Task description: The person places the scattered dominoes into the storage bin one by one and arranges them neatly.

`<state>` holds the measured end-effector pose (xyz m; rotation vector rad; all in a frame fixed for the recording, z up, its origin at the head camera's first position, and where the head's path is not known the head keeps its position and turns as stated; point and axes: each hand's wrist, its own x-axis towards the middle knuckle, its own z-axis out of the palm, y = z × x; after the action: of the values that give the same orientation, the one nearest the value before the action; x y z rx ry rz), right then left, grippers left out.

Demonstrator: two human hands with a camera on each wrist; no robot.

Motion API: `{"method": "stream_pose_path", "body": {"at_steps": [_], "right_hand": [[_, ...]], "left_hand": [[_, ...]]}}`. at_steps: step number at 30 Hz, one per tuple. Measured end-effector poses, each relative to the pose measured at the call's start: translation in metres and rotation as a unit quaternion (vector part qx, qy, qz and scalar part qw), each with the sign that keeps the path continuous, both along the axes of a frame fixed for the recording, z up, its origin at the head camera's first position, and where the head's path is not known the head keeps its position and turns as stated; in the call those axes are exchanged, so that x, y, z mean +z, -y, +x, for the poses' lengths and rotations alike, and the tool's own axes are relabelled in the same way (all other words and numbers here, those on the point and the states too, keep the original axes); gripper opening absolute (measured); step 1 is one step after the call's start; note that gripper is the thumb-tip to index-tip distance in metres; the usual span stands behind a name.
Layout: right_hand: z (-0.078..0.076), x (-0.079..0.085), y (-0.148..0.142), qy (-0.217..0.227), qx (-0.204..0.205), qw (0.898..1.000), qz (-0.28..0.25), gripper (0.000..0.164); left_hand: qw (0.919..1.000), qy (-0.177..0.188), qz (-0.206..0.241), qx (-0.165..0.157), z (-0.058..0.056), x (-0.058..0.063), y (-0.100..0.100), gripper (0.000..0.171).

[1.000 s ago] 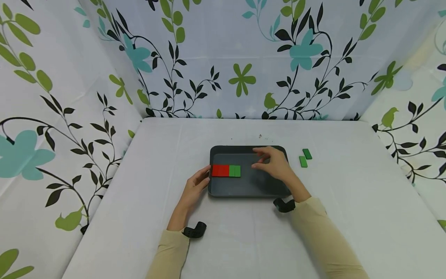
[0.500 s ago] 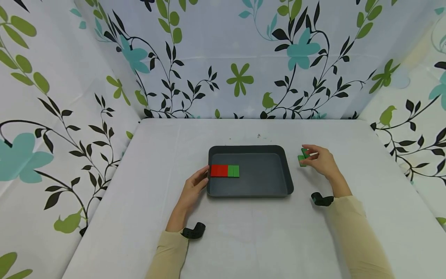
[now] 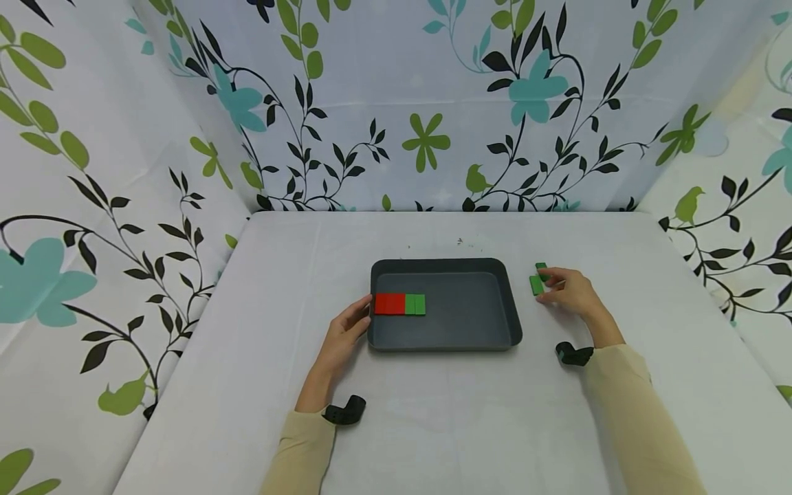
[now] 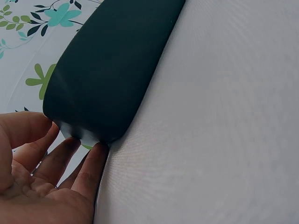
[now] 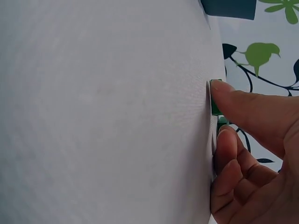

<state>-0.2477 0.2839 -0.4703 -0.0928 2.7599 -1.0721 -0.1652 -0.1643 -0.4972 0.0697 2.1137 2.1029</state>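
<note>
My left hand (image 3: 339, 338) is at the left end of the dark grey tray (image 3: 473, 326). In the left wrist view its fingertips (image 4: 97, 148) lie against the tray's outer end wall. To the right of the tray, my right hand (image 3: 572, 292) pinches a small green tile (image 3: 536, 285) between thumb and forefinger, low at the tabletop. Right behind it lies a second, darker green tile (image 3: 541, 265), partly covered by the fingers. In the right wrist view the thumb covers much of the nearer green tile (image 5: 215, 105).
Inside the tray, a red block (image 3: 390, 304) and two green tiles (image 3: 415, 304) form a row from the left wall. A white cloth covers the table (image 3: 433, 426). A patterned curtain (image 3: 371, 103) hangs behind and at both sides. Small dark specks lie behind the tray.
My right hand has moved from over the tray to the two green tiles on the right, and its thumb and forefinger have drawn closer together. The left hand stays at the tray's end.
</note>
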Motion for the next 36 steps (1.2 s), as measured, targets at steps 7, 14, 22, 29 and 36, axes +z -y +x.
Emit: {"method": "stream_pose_path", "body": {"at_steps": [7, 14, 22, 29, 36], "right_hand": [[-0.004, -0.003, 0.001, -0.004, 0.004, 1.0, 0.023, 0.057], [-0.004, -0.006, 0.001, -0.012, -0.006, 1.0, 0.026, 0.053], [0.002, -0.001, 0.004, -0.031, -0.03, 0.999, 0.006, 0.053], [0.007, 0.017, 0.013, -0.072, -0.05, 0.996, -0.02, 0.051], [0.017, 0.038, 0.036, -0.115, -0.057, 0.99, -0.066, 0.052]], "left_hand": [[1.0, -0.004, 0.003, 0.001, 0.0, -0.001, 0.001, 0.047], [1.0, -0.003, 0.006, 0.001, 0.0, -0.001, 0.001, 0.047], [1.0, -0.005, 0.007, -0.004, 0.0, -0.001, 0.002, 0.048], [1.0, -0.004, 0.007, -0.004, 0.0, 0.0, 0.001, 0.048], [1.0, -0.005, 0.002, -0.003, 0.0, 0.0, 0.001, 0.048]]}}
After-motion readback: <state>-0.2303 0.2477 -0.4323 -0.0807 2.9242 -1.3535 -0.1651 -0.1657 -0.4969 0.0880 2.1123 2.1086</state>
